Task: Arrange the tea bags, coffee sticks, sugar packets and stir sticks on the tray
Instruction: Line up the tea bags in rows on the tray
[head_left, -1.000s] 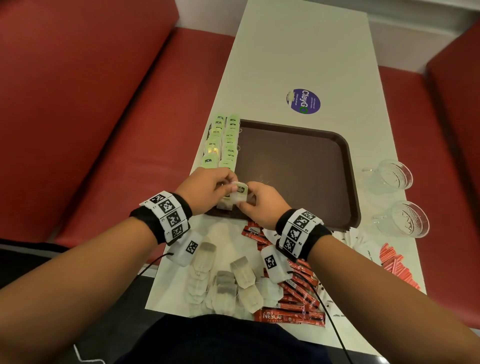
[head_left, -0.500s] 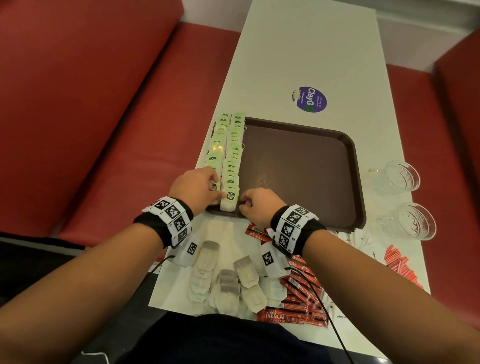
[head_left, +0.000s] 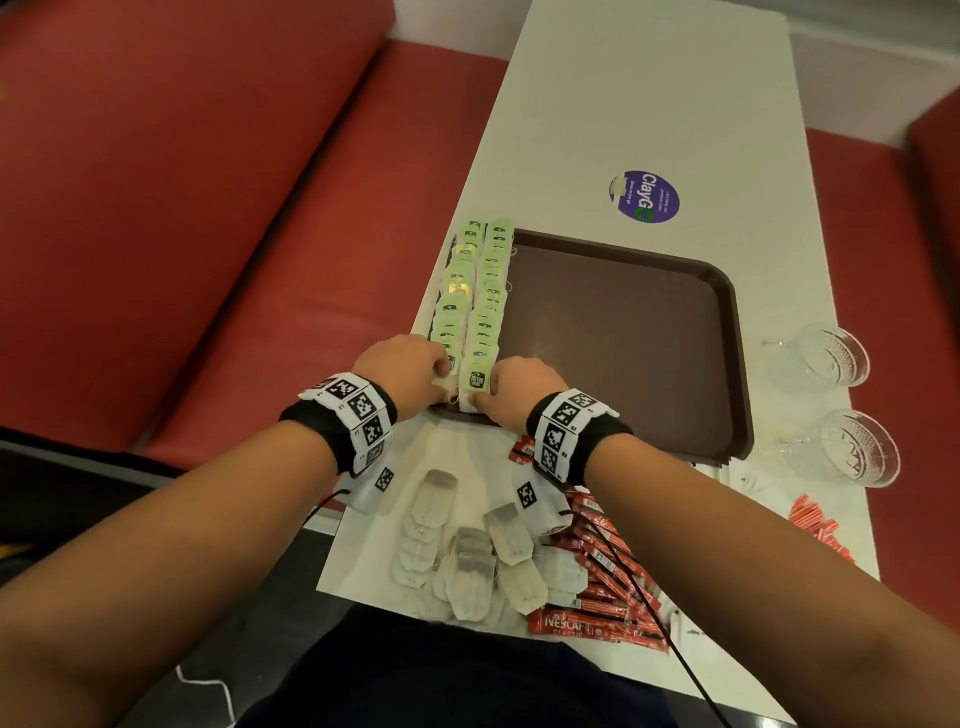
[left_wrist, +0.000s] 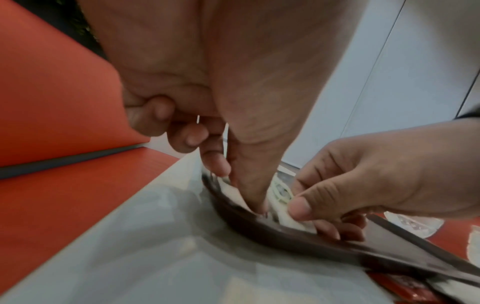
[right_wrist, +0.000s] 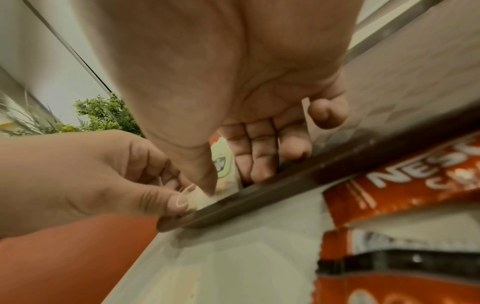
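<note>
A brown tray (head_left: 623, 332) lies on the white table. Two rows of green-tagged tea bags (head_left: 475, 291) run along its left side. The nearest tea bag (head_left: 478, 380) ends the right row at the tray's near-left corner. My left hand (head_left: 444, 371) pinches its left edge, thumb and fingers curled. My right hand (head_left: 485, 395) pinches its right edge, thumb on top. In the left wrist view my left hand (left_wrist: 239, 191) and right hand (left_wrist: 311, 221) meet over the tray rim (left_wrist: 259, 228). The right wrist view shows my right hand (right_wrist: 231, 179) and left hand (right_wrist: 176, 211) on the white bag (right_wrist: 200, 197).
Loose tea bags (head_left: 467, 561) and red coffee sticks (head_left: 597, 571) lie near the table's front edge under my wrists. Red packets (head_left: 815, 525) sit at the right edge. Two glass cups (head_left: 831, 358) (head_left: 862, 447) stand right of the tray. Red benches flank the table.
Both hands carried the tea bag from above the tray's near corner down onto the tray, at the near end of the right row. They still hold it there.
</note>
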